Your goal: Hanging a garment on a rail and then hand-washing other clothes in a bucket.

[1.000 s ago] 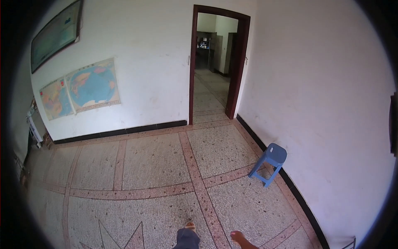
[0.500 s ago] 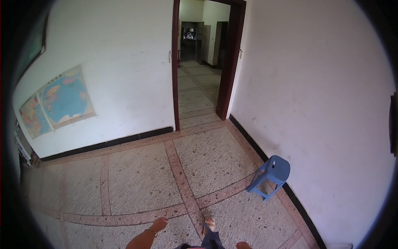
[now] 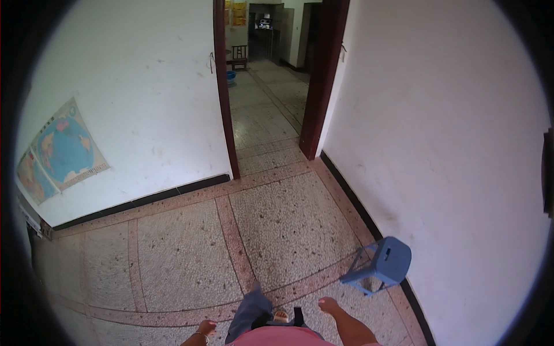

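My left hand (image 3: 206, 328) hangs low at the bottom of the view, beside my grey trouser leg. A thin bracelet (image 3: 203, 336) circles that wrist. Its fingers look slack and slightly parted, with nothing visible in them. My right hand (image 3: 329, 304) is held forward at the end of a bare forearm, fingers curled in, and no object shows in it. Nearest to it, though not touching, is a blue plastic stool (image 3: 394, 259) with a slot in its seat. The stool stands by the right wall.
A dark red door frame (image 3: 319, 86) stands ahead, opening onto a tiled corridor (image 3: 262, 124). Through it I see a wooden chair (image 3: 239, 57) and a blue basin (image 3: 231, 75). A map poster (image 3: 66, 147) hangs on the left wall. Black skirting (image 3: 150, 199) runs along the walls.
I have stepped forward, one leg now ahead. My right hand has swung up into view while my left has dropped back. The stool appears nearer and more of the corridor shows.
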`<state>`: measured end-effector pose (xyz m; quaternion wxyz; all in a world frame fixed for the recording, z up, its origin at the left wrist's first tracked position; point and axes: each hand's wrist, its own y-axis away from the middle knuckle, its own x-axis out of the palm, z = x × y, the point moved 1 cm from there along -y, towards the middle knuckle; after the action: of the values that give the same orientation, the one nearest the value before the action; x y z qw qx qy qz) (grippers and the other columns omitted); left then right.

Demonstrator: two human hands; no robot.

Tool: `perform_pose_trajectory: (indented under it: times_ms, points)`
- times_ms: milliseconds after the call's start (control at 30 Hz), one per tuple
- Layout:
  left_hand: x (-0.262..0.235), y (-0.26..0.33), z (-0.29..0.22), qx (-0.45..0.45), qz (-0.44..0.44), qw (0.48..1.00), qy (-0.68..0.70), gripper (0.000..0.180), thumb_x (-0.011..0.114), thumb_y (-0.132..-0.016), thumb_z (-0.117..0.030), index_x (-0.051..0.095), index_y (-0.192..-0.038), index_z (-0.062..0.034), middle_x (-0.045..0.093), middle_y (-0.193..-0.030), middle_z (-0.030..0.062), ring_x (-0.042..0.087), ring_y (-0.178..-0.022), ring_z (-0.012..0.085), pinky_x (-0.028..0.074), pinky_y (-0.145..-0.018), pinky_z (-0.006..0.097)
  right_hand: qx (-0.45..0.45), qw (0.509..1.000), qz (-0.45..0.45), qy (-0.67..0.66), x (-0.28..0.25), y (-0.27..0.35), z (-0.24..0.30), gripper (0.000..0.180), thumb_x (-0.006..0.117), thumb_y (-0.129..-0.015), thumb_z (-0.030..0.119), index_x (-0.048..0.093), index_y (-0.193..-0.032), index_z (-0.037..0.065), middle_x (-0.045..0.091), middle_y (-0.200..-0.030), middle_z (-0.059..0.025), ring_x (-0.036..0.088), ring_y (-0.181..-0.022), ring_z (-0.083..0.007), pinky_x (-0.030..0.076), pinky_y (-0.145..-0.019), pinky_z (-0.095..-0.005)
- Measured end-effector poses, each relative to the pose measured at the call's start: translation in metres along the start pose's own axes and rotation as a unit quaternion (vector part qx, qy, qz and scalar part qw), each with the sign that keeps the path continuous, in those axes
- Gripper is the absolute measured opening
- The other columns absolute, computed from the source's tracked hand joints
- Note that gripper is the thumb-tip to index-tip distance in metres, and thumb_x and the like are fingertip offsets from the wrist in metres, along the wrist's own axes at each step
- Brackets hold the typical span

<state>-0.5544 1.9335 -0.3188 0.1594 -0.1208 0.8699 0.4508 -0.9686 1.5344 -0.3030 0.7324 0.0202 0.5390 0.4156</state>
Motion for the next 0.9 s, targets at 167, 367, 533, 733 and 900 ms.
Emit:
perform_pose_trajectory:
  times_ms: [167,367,533,733,900]
  points:
    - [-0.040,-0.065,-0.058,-0.134,0.003,0.977,0.168,0.010,0.057,-0.077,-0.019,0.060,-0.079,-0.0093,0.059,-0.077,0.0057,0.058,-0.069,0.0215,0.047,-0.059,0.033,-0.099,0.994,-0.013,0.039,-0.034,-0.134,0.014,0.027,0.046,-0.077,0.029,0.062,-0.088,0.010,0.061,-0.091,-0.0152,0.058,-0.085,-0.0327,0.046,-0.074,-0.0423]
    - [-0.135,-0.185,-0.180,-0.136,-0.022,0.971,0.196,0.012,0.052,-0.081,-0.013,0.059,-0.073,-0.0065,0.055,-0.056,0.0093,0.056,-0.049,0.0217,0.044,-0.041,0.035,-0.080,0.983,0.151,0.065,-0.078,-0.216,0.025,0.025,0.045,-0.077,0.028,0.061,-0.083,0.010,0.061,-0.089,-0.0157,0.058,-0.083,-0.0327,0.047,-0.072,-0.0427]
    - [-0.233,-0.329,-0.319,0.109,-0.128,0.977,-0.132,0.016,0.055,-0.076,-0.017,0.061,-0.089,-0.0082,0.062,-0.072,0.0065,0.061,-0.068,0.0181,0.049,-0.058,0.031,0.020,0.999,0.027,0.021,-0.153,-0.280,0.049,0.025,0.045,-0.076,0.028,0.061,-0.080,0.010,0.061,-0.088,-0.0153,0.057,-0.082,-0.0360,0.045,-0.071,-0.0478]
    - [-0.272,-0.450,-0.456,0.139,0.095,0.982,0.084,0.025,0.052,-0.081,-0.018,0.054,-0.104,-0.0080,0.053,-0.065,0.0058,0.054,-0.057,0.0184,0.046,-0.048,0.033,0.020,0.996,-0.053,-0.065,-0.167,-0.392,0.050,0.030,0.047,-0.077,0.031,0.062,-0.084,0.006,0.062,-0.090,-0.0172,0.057,-0.087,-0.0363,0.045,-0.075,-0.0460]
    - [-0.271,-0.502,-0.503,0.102,0.288,0.952,0.004,0.031,0.048,-0.084,-0.023,0.051,-0.109,-0.0069,0.054,-0.080,0.0076,0.054,-0.066,0.0208,0.048,-0.052,0.040,0.201,0.972,-0.010,-0.123,-0.240,-0.433,0.079,0.031,0.048,-0.077,0.030,0.062,-0.091,0.007,0.061,-0.096,-0.0180,0.056,-0.092,-0.0360,0.045,-0.078,-0.0456]
